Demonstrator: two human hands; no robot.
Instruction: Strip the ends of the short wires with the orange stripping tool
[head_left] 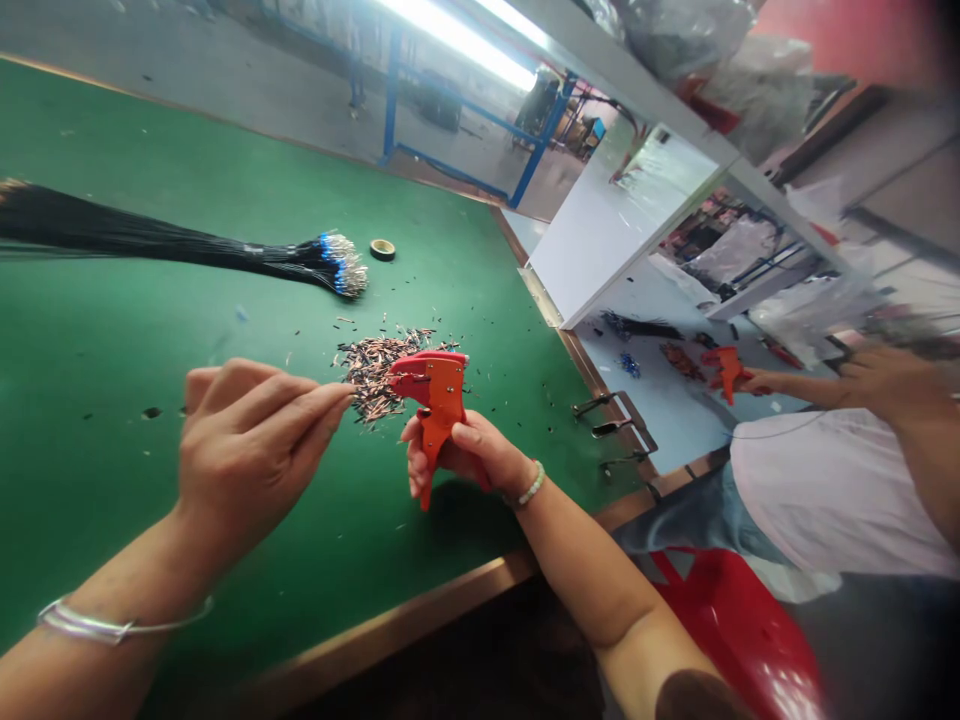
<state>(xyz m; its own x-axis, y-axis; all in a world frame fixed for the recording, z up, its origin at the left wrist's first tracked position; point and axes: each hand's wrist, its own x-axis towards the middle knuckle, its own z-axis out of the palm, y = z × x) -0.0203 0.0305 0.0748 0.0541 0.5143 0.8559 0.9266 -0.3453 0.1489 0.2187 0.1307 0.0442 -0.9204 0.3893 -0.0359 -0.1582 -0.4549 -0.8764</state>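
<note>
My right hand point(465, 450) is wrapped round the handles of an orange and red wire stripper point(442, 390), whose jaws point left. Facing those jaws, my left hand point(255, 425) is closed in a pinch, fingertips just short of the tool. Whatever it pinches is too small to make out. Behind and below the jaws lies a pile of short black and copper-coloured wire scraps point(375, 370). Farther back, a long bundle of black wires point(187, 245) stretches across the green table point(90, 330), with blue and silvery ends towards the middle.
A roll of tape point(382, 249) lies beyond the bundle's end. A metal clamp-like fitting point(619, 430) sits at the table's right edge. At the neighbouring bench, a co-worker's hand point(757, 383) holds another orange tool point(724, 372). A red chair point(739, 620) stands at the lower right.
</note>
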